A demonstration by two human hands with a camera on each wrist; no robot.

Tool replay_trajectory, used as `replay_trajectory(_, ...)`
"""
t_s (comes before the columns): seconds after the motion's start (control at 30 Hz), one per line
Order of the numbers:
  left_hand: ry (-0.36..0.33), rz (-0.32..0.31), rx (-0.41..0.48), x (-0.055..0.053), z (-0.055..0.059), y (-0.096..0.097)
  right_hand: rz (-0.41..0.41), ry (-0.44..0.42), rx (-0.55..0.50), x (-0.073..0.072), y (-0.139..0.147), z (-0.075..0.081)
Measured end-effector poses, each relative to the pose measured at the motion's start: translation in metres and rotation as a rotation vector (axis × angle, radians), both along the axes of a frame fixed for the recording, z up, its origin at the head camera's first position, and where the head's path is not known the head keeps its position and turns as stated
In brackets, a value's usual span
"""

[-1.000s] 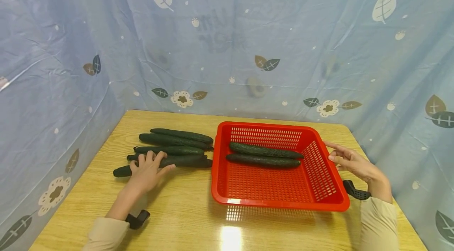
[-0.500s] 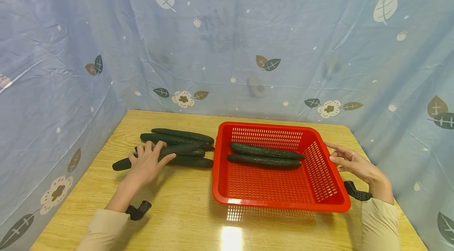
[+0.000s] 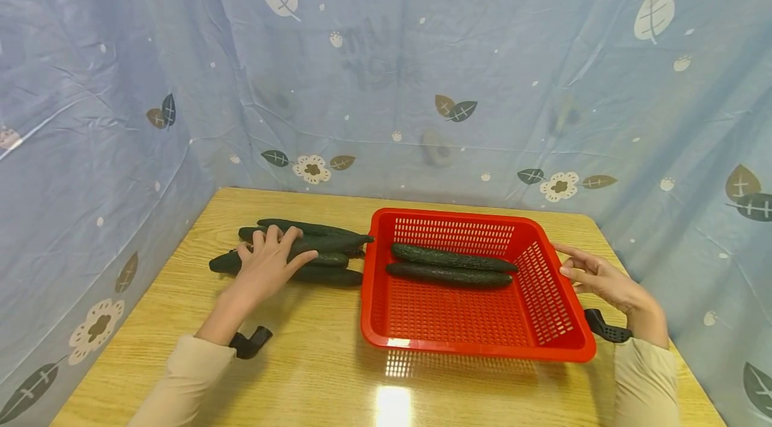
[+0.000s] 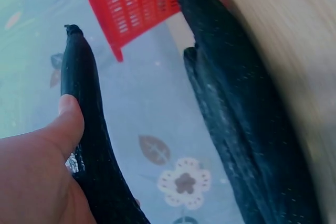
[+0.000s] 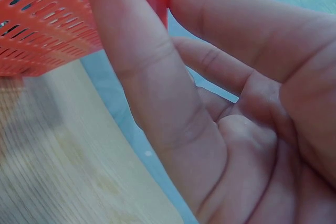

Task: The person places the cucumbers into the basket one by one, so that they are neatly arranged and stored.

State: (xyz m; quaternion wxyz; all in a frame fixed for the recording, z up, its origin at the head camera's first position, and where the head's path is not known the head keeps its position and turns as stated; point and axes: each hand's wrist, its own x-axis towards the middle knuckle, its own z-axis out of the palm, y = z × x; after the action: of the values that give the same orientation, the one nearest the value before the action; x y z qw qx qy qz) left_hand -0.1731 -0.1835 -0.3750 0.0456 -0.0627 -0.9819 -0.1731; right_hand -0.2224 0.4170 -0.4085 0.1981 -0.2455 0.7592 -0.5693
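Observation:
My left hand point(image 3: 265, 267) grips a dark green cucumber point(image 3: 334, 244) and holds it above several other cucumbers point(image 3: 328, 276) on the table's left side. In the left wrist view the thumb lies along the held cucumber point(image 4: 84, 82), apart from the cucumbers point(image 4: 236, 98) on the table. Over on the right, my right hand point(image 3: 609, 284) pinches the rim of a red plastic basket point(image 3: 476, 348) between thumb and fingers; the right wrist view shows the basket's slotted wall point(image 5: 47, 19) beside them. Two cucumbers point(image 3: 452, 257) lie side by side inside the basket, toward its back.
The wooden table point(image 3: 313, 360) ends at a blue curtain point(image 3: 386, 78) printed with leaves and flowers, which hangs behind it and along both sides. The basket's left wall stands close to the ends of the loose cucumbers.
The left hand has raised a cucumber off the pile and moved it slightly right and back, its tip now at the basket's left rim. The right hand and basket stay put.

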Motion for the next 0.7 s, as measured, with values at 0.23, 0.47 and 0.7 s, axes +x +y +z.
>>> replay_trajectory(0.23,-0.009,-0.021,-0.018,-0.010,0.012,0.015,0.007,-0.004,-0.003,0.000,0.000,0.000)
replay_trajectory(0.47,-0.021,-0.075,-0.030,-0.018,0.024,0.029,0.002,-0.002,0.003,0.000,0.001,0.000)
replay_trajectory(0.7,-0.032,-0.096,-0.038,-0.025,0.032,0.045,-0.001,-0.009,-0.003,0.000,0.001,0.000)
